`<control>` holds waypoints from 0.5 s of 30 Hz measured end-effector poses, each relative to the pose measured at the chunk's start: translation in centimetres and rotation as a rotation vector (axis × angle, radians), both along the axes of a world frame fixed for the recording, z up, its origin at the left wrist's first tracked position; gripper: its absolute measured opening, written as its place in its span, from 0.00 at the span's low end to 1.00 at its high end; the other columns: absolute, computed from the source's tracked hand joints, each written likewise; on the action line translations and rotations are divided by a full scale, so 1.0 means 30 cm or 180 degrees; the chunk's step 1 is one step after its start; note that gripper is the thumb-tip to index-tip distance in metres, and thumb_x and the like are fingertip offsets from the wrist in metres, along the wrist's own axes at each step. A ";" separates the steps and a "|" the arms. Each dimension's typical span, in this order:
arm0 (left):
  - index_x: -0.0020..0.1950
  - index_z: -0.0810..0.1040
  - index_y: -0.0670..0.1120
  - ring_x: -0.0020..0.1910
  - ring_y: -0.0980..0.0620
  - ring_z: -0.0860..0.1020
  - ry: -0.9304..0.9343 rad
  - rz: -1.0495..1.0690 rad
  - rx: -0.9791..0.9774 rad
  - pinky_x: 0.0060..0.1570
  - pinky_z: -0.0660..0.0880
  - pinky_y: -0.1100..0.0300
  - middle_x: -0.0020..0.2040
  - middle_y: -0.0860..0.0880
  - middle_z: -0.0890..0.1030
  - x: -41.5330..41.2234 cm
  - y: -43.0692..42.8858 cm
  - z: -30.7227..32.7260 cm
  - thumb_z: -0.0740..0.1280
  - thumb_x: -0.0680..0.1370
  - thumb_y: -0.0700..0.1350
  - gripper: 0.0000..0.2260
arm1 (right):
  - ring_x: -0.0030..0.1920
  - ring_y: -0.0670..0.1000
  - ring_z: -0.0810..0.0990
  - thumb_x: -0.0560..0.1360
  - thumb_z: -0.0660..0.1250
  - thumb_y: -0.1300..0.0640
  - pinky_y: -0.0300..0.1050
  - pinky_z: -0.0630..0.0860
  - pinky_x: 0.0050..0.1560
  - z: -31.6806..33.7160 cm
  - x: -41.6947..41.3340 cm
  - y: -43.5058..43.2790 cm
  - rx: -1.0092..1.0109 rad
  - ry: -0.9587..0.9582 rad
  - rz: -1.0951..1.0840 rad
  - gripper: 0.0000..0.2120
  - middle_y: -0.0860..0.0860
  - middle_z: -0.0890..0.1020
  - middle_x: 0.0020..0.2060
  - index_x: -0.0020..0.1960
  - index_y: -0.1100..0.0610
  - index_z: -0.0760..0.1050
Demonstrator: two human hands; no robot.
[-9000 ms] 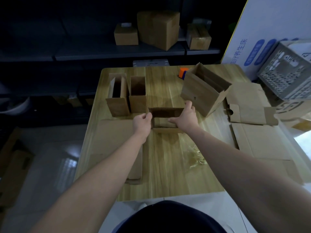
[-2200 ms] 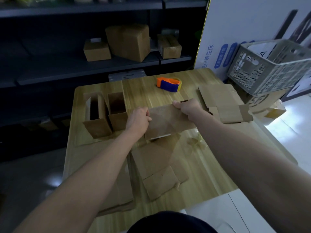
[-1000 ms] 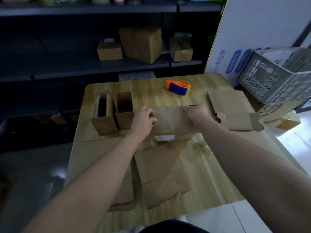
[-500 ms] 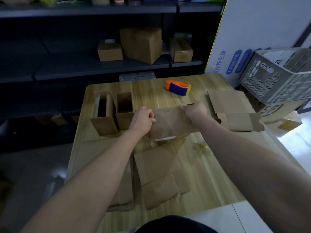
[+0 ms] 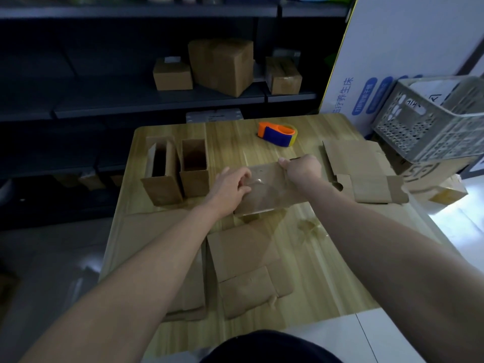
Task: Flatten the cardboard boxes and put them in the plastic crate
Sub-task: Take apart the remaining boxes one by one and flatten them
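Cardboard lies over much of the wooden desk (image 5: pixel 327 271). The piece being handled is a collapsed box (image 5: pixel 269 192) at the desk's middle, pressed nearly flat and held at both ends. The left hand (image 5: pixel 231 186) has its grip clamped on the box's left end, fingers curled over the edge. The right hand (image 5: pixel 301 170) has its grip clamped on the far right corner, thumb laid along the far edge and fingers folded round it. I cannot tell whether the box's near edge rests on the desk or hangs just above it.

Just left of the left hand stand two upright boxes (image 5: pixel 194 171), open at the top, side by side and touching. Toward the far edge of the desk lies an orange and blue tape dispenser (image 5: pixel 277 133). A flat cardboard sheet (image 5: pixel 358 174) lies unfolded near the desk's right edge. Nearer the person, between the two forearms, lie more flattened pieces (image 5: pixel 246 268), with a crumpled scrap of clear film (image 5: pixel 311 227) beside them.

The plastic crate (image 5: pixel 432 121), grey with latticed walls, sits off the desk to the right, tilted on brown cartons (image 5: pixel 429 174), well apart from the held box. Behind the desk a dark shelf (image 5: pixel 157 106) carries three closed boxes (image 5: pixel 222 66), and a white board (image 5: pixel 406 35) with blue lettering stands at the right
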State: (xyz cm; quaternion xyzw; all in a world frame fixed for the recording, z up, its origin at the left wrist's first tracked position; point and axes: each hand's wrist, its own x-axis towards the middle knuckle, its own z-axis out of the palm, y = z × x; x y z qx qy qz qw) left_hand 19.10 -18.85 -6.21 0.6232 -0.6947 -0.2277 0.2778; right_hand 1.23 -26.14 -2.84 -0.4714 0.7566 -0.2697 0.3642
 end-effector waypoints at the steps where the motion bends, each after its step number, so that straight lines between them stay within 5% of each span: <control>1: 0.48 0.71 0.57 0.49 0.54 0.70 0.0082 0.0104 0.0096 0.50 0.70 0.58 0.45 0.58 0.69 -0.011 0.001 0.003 0.67 0.76 0.46 0.07 | 0.39 0.52 0.77 0.70 0.71 0.41 0.44 0.69 0.31 -0.002 0.001 0.001 -0.0017 -0.0008 -0.0001 0.22 0.52 0.78 0.40 0.52 0.58 0.73; 5: 0.38 0.73 0.55 0.51 0.52 0.69 -0.0096 0.0159 0.0105 0.57 0.67 0.54 0.42 0.59 0.69 -0.037 -0.014 0.013 0.67 0.76 0.44 0.09 | 0.35 0.49 0.74 0.70 0.71 0.41 0.43 0.66 0.28 -0.007 0.004 0.006 -0.0055 -0.0019 -0.0038 0.22 0.50 0.76 0.37 0.52 0.58 0.74; 9: 0.37 0.72 0.49 0.47 0.54 0.69 0.0662 0.0104 0.0058 0.54 0.67 0.57 0.42 0.54 0.72 -0.030 -0.004 0.027 0.66 0.75 0.38 0.10 | 0.35 0.50 0.73 0.70 0.71 0.42 0.46 0.69 0.34 -0.017 -0.006 0.002 -0.0037 -0.0127 -0.0139 0.22 0.50 0.75 0.38 0.53 0.58 0.73; 12: 0.38 0.71 0.47 0.43 0.54 0.72 0.2444 0.0405 0.0121 0.47 0.70 0.62 0.43 0.49 0.72 -0.023 0.009 0.060 0.62 0.77 0.34 0.11 | 0.38 0.51 0.73 0.71 0.71 0.43 0.46 0.69 0.35 -0.020 -0.035 -0.003 0.0003 -0.0243 -0.0323 0.22 0.52 0.75 0.39 0.53 0.59 0.72; 15: 0.38 0.69 0.45 0.42 0.50 0.75 0.4608 0.0832 0.0344 0.47 0.75 0.55 0.40 0.47 0.74 0.003 -0.021 0.110 0.57 0.79 0.32 0.13 | 0.36 0.51 0.73 0.71 0.71 0.42 0.44 0.64 0.30 -0.021 -0.054 -0.017 -0.0043 -0.0645 -0.0486 0.20 0.52 0.76 0.37 0.44 0.59 0.72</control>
